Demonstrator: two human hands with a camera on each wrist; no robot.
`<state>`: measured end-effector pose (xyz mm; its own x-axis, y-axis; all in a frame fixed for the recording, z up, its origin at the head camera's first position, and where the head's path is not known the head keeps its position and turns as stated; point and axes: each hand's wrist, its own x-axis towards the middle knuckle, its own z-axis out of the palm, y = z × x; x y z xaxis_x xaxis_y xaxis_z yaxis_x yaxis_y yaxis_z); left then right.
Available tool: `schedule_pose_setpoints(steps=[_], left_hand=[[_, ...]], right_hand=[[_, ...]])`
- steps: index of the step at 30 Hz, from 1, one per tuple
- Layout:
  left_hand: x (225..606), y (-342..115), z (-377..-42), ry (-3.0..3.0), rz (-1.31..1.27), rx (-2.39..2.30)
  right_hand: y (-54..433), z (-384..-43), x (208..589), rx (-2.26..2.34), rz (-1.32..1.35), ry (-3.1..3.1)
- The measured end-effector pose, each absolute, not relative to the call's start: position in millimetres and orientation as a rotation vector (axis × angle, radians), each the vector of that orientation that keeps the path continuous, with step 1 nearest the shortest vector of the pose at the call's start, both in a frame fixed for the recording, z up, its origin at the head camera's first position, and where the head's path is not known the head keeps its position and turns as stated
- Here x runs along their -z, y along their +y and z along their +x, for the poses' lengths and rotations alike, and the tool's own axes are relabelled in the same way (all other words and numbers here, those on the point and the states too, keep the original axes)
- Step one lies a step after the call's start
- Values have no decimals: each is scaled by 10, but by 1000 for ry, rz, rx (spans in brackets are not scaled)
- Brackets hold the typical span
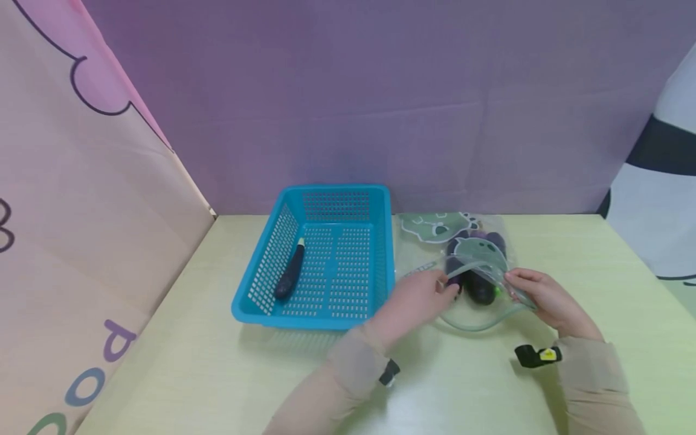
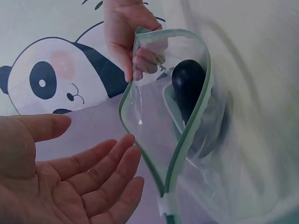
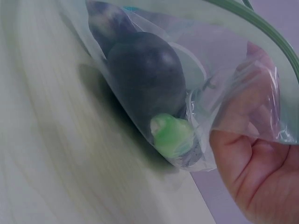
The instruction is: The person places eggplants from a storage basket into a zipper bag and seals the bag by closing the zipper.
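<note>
A clear zip bag (image 1: 435,227) with a green rim and green printed pictures lies on the table, its mouth held apart toward me. Several dark eggplants (image 1: 481,289) are inside; in the right wrist view one shows a green stem end (image 3: 173,135). My right hand (image 1: 551,302) pinches the right side of the bag's mouth between thumb and fingers. By the opposite side, my left hand (image 1: 415,302) has its fingers relaxed and spread, the fingertips (image 2: 133,151) close to the green rim; whether they touch it I cannot tell. A white slider (image 2: 165,205) sits on the rim.
Left of the bag stands a blue perforated basket (image 1: 312,322), with one slim dark eggplant (image 1: 290,272) lying along its left side. A purple cloth (image 1: 326,121) hangs behind the table, and printed cloths border the left and right sides.
</note>
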<state>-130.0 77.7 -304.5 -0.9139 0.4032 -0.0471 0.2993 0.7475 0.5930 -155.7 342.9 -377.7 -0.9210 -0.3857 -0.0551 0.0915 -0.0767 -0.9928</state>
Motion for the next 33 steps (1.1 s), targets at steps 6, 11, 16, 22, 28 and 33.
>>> schedule_pose_setpoints(steps=[6, 11, 16, 22, 28, 33], left_hand=[[2940, 678, -1315, 2765, 557, -905], [2867, 601, -1323, 2754, 550, -918], [2790, 530, -1324, 2761, 556, -915], [2707, 475, -1326, 2763, 559, -924], [2640, 430, -1357, 2783, 559, -914], [2551, 359, -1389, 2789, 577, -925]], right_hand=[[3438, -1561, 3788, 2070, -312, 1877], [3437, -1559, 3793, 2072, -332, 1869], [3431, -1555, 3792, 2079, -336, 1866], [3424, -1551, 3781, 2069, -325, 1870], [3420, -1547, 3771, 2052, -314, 1872], [3421, -1549, 3775, 2054, -320, 1873]])
